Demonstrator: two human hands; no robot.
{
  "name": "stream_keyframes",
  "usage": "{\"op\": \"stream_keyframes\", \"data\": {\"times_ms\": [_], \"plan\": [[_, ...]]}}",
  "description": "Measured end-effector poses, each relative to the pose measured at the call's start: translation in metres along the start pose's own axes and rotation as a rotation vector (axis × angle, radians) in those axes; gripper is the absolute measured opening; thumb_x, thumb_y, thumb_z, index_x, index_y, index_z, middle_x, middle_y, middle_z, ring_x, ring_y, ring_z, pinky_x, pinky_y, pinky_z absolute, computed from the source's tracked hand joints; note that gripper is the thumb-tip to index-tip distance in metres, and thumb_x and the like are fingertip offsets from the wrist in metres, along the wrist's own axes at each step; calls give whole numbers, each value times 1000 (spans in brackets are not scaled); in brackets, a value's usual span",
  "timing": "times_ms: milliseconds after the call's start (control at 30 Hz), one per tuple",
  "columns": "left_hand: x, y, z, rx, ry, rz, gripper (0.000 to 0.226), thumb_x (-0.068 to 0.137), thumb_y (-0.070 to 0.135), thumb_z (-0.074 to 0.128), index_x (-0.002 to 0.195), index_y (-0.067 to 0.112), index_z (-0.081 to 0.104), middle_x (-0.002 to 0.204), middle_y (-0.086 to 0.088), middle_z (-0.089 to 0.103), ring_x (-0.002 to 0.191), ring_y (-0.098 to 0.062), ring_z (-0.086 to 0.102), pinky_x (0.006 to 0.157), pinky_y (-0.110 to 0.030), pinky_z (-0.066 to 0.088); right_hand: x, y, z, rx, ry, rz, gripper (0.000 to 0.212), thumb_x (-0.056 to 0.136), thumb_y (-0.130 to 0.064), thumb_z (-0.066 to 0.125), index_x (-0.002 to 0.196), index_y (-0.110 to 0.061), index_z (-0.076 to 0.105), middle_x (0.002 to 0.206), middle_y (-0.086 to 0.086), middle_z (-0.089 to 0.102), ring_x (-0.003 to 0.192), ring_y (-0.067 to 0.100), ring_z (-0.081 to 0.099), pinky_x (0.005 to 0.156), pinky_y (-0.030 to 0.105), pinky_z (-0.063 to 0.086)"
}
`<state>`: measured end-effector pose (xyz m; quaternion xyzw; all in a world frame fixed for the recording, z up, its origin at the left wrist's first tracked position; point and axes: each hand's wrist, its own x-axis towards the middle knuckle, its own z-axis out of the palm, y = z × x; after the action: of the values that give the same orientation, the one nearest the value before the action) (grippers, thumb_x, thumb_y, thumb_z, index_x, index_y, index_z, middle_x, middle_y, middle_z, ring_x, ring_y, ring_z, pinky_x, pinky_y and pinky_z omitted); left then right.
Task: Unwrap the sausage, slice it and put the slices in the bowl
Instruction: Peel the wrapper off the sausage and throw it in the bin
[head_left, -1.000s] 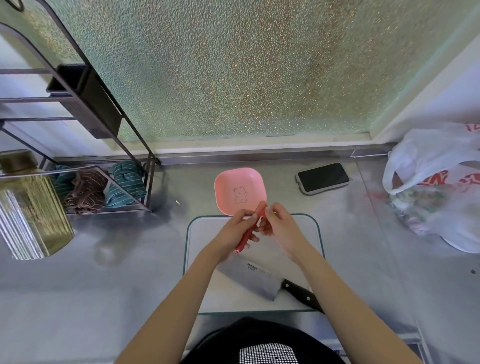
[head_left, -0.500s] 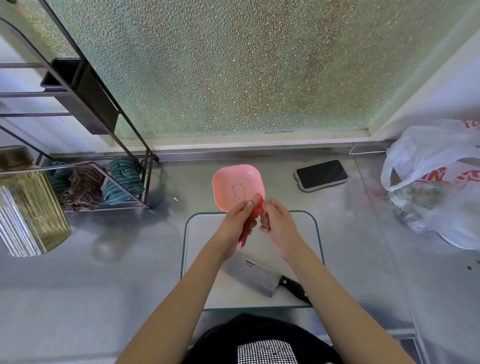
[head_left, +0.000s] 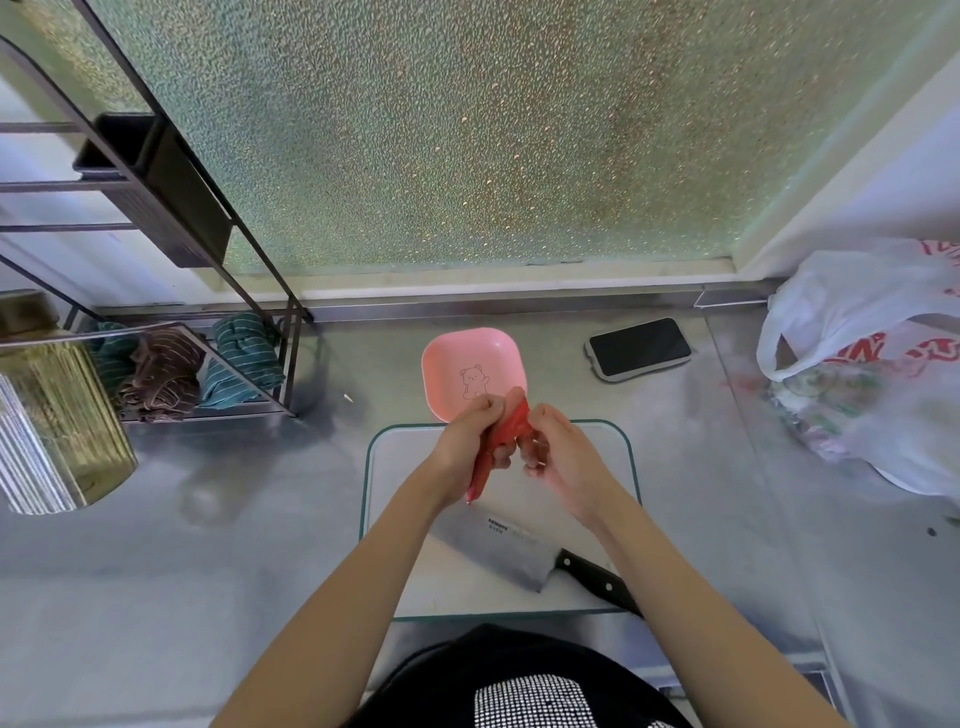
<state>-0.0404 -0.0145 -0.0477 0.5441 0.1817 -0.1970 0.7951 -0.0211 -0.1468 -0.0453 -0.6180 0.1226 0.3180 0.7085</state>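
Note:
I hold a sausage (head_left: 506, 434) in a red wrapper above the far part of the glass cutting board (head_left: 613, 441). My left hand (head_left: 467, 441) grips its body, and the lower end pokes out below my palm. My right hand (head_left: 558, 457) pinches the red wrapper near the top end. An empty pink square bowl (head_left: 470, 371) with a bear drawing sits just beyond the board. A cleaver (head_left: 498, 548) with a black handle lies flat on the board's near half.
A black phone (head_left: 640, 347) lies right of the bowl. A white plastic bag (head_left: 862, 364) fills the counter's right side. At the left stand a metal rack (head_left: 208, 332) with folded cloths and a gold-tinted jar (head_left: 57, 415).
The hands stayed over the board's far edge. My right hand's fingers have drawn slightly away from the left, stretching the red wrapper between them.

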Motion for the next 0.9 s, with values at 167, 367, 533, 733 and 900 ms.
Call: {"op": "stream_keyframes", "data": {"times_ms": [167,367,533,733,900], "plan": [[1,11,9,211,8,39,19,101,25,36,86,13,40,66,-5,50,52,-12,45,51,-23,37,3,-12,-4,-182,-54,-50,30,96,-34,37,84,-10,52,66,5,54,56,16,41,54,28,31],[2,13,12,318,36,68,19,98,28,45,93,10,42,70,-3,53,58,-10,46,50,-22,35,1,-10,-5,-242,-27,-148,28,100,-27,37,91,-11,59,67,6,48,57,13,38,55,25,33],[3,14,23,128,93,49,23,97,24,48,82,7,49,57,-7,56,44,-12,51,40,-21,27,-1,-13,14,222,83,-6,36,97,-15,39,63,-15,52,47,-2,39,44,8,38,41,21,37],[9,14,24,132,68,52,35,95,30,53,73,2,53,55,-14,57,43,-20,52,35,-18,35,1,-15,22,391,242,163,40,96,-16,42,57,-11,44,35,-1,30,32,8,31,31,19,28],[3,21,22,160,18,105,36,96,34,49,75,7,61,62,-9,61,51,-17,54,43,-22,42,0,-21,19,270,223,44,32,93,-12,38,62,-10,47,38,-2,36,43,13,36,45,27,38]]}}
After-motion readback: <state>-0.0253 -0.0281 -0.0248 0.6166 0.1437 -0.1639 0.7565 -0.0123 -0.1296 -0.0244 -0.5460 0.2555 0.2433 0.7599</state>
